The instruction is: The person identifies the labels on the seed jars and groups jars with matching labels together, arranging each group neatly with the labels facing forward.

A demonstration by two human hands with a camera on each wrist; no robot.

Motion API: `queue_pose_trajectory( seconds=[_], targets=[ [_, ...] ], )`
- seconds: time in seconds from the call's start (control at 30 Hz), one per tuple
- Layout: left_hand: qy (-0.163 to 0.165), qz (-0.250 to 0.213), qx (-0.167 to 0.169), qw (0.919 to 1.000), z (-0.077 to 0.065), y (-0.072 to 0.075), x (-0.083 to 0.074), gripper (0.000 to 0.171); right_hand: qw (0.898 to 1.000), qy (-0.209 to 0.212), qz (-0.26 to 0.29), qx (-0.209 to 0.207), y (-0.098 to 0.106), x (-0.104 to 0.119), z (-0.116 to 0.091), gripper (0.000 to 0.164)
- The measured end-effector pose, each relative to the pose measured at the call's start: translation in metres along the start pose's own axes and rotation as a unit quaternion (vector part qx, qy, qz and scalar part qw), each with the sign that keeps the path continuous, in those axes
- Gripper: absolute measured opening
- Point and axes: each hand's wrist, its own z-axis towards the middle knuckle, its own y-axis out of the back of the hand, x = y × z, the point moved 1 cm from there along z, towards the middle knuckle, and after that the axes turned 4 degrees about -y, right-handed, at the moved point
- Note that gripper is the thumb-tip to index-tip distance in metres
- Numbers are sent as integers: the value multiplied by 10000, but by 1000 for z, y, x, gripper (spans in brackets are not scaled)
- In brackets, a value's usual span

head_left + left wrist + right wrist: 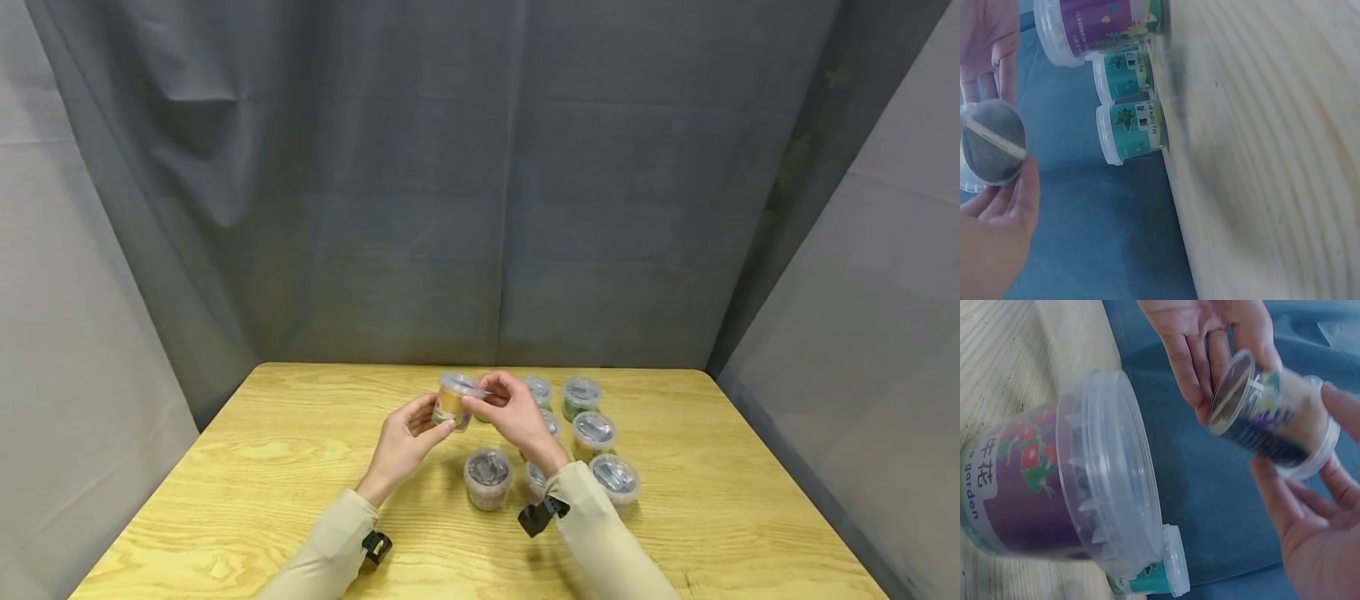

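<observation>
A small clear plastic tub [452,403] with an orange-yellow label and a clear lid is held up above the table, slightly tilted. My left hand [405,442] grips its lower side between thumb and fingers. From the right, my right hand [517,412] pinches it near the lid. Seen in the right wrist view, the tub [1279,419] lies between both hands, its round base toward the left hand [1216,337] and its lid end within the right hand's fingers. The base of the tub [994,144] faces the left wrist camera.
Several similar lidded tubs stand to the right on the wooden table [300,467]: one in front [488,479], others in rows, such as the far-right tub [581,398]. Labels are purple or teal, like this mint-leaf tub [1132,131]. A grey curtain [480,208] hangs behind.
</observation>
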Motion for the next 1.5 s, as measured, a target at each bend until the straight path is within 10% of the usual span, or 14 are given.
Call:
queue_pose_trajectory(
  seconds=[0.5,0.83,1.13,1.5],
  targets=[
    [-53,-5,161,9999,0,-9,3,58,9998,-213,-32,12,9,-12,8,31],
    [-416,257,-386,9981,3,-17,1,51,9986,-163,-232,-438,6,-7,8,35],
    [1,38,86,10000,4,-16,1,59,9999,-25,-131,-70,15,-10,7,31],
    [-137,193,-113,9997,0,-17,5,58,9951,-33,-895,-424,10,-11,2,33]
  ],
)
